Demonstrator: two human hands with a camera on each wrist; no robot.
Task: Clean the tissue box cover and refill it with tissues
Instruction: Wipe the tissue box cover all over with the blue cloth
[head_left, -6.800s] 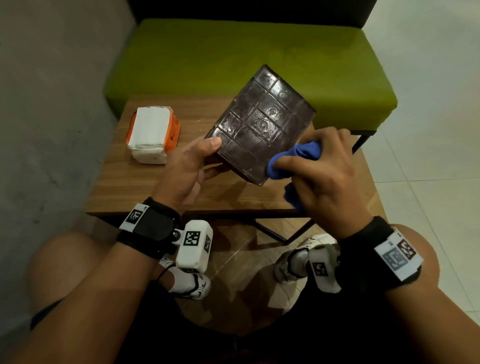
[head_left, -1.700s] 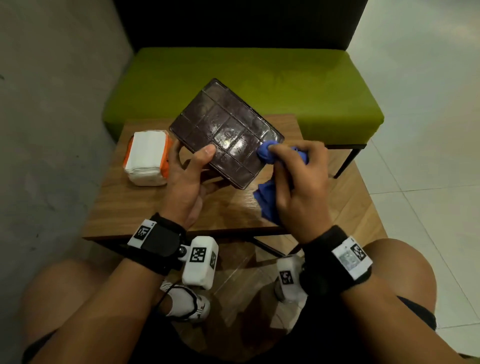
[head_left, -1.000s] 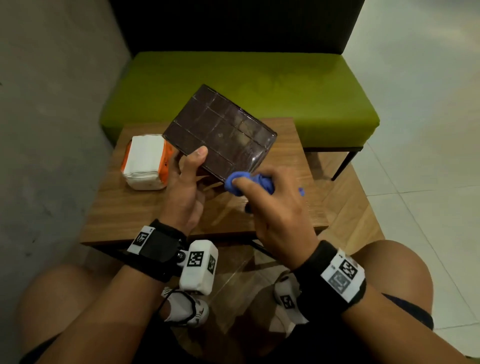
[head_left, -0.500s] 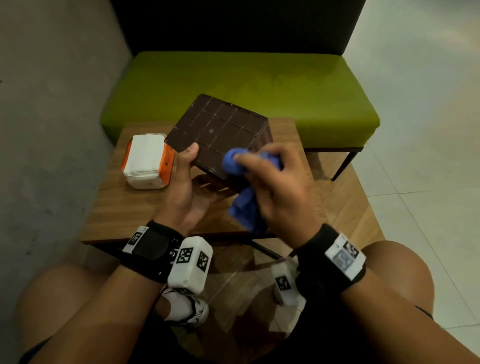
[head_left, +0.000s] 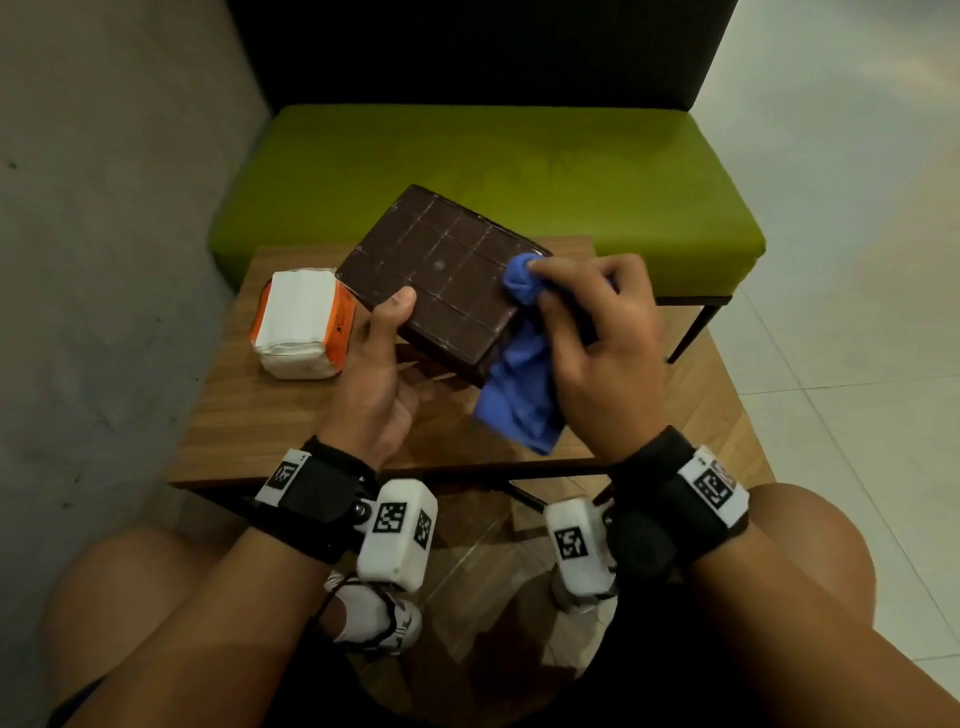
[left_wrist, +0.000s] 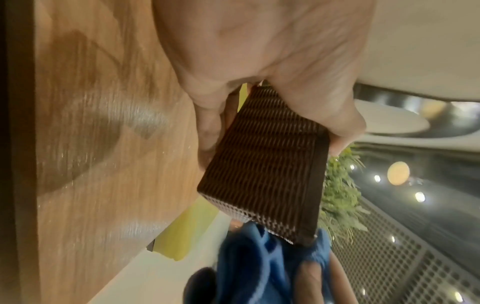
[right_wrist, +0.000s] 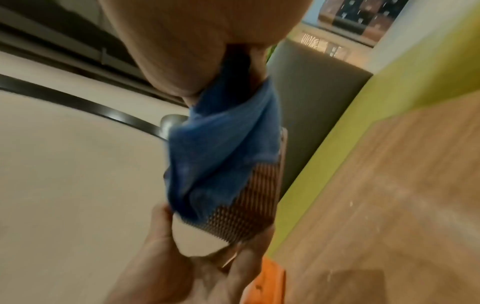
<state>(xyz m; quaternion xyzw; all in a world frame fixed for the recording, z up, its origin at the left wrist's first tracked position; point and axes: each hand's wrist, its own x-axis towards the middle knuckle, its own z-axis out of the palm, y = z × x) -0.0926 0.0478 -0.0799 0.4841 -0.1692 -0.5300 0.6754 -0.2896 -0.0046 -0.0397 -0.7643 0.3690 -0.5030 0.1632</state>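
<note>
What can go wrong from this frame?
1. The left hand holds the tissue box cover by one end, in the air over the table; a wipe from the right hand might twist it from that grip.
2. The blue cloth hangs loose and may catch the cover's corner.

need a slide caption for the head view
Left hand holds the brown tissue box cover while right hand wipes its corner with a blue cloth.
</note>
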